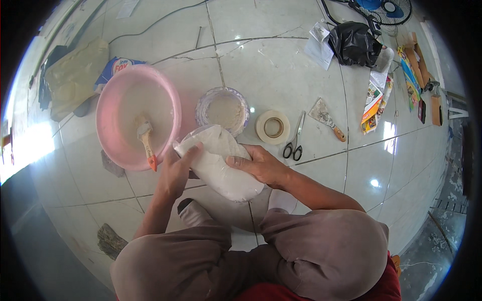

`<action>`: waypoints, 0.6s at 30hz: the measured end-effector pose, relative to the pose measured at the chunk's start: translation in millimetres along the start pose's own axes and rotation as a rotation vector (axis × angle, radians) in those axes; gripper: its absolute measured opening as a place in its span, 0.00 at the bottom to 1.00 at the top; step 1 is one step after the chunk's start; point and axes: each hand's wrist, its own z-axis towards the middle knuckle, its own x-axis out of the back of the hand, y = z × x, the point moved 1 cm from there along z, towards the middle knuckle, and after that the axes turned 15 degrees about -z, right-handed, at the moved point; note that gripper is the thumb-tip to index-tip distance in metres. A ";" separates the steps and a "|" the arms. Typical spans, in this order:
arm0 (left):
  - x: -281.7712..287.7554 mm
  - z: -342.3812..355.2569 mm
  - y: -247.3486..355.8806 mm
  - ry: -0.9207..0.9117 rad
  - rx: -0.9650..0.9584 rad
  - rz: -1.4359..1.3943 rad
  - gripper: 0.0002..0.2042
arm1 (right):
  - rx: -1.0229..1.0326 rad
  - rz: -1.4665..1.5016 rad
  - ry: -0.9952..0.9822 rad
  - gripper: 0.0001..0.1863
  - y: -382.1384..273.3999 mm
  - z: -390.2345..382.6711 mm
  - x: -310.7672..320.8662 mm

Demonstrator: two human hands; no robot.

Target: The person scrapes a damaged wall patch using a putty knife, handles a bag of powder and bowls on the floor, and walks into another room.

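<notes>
Above the floor, in front of my knees, I hold a white plastic bag (pixel 221 173) that bulges with pale contents; I cannot make out what they are. My left hand (pixel 175 173) grips its left side, thumb on top. On its right edge my right hand (pixel 263 165) is closed, thumb pressed onto the plastic. Just beyond the bag stands a round tub (pixel 200 108) with whitish material inside, partly hidden by the bag. A pink basin (pixel 175 100) sits to the left, holding cloudy liquid. A paintbrush (pixel 146 143) leans in it, its handle over the near rim.
Right of the tub lie a tape roll (pixel 260 126), scissors (pixel 297 143) and a putty knife (pixel 329 120). Farther right are a black plastic bag (pixel 355 44), a fan (pixel 389 10) and colourful packaging (pixel 374 103). Behind the basin lies a yellowish sheet (pixel 75 78). A stone-like piece (pixel 110 241) rests by my left knee.
</notes>
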 end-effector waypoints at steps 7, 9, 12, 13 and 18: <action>15.2 19.1 -8.2 0.026 0.028 0.034 0.14 | -0.013 -0.023 -0.011 0.22 10.0 4.8 4.4; 14.9 21.0 -9.9 0.023 0.049 0.005 0.11 | -0.049 0.041 -0.009 0.21 13.4 5.8 4.5; 15.5 20.9 -9.1 0.012 0.110 -0.090 0.10 | -0.085 0.101 -0.025 0.20 16.8 8.2 4.6; 14.0 20.7 -9.2 -0.002 0.157 -0.159 0.11 | -0.092 0.098 -0.033 0.20 18.1 8.2 5.3; 4.3 15.6 -5.8 -0.029 0.175 -0.197 0.13 | -0.102 0.094 -0.037 0.19 12.7 6.1 6.9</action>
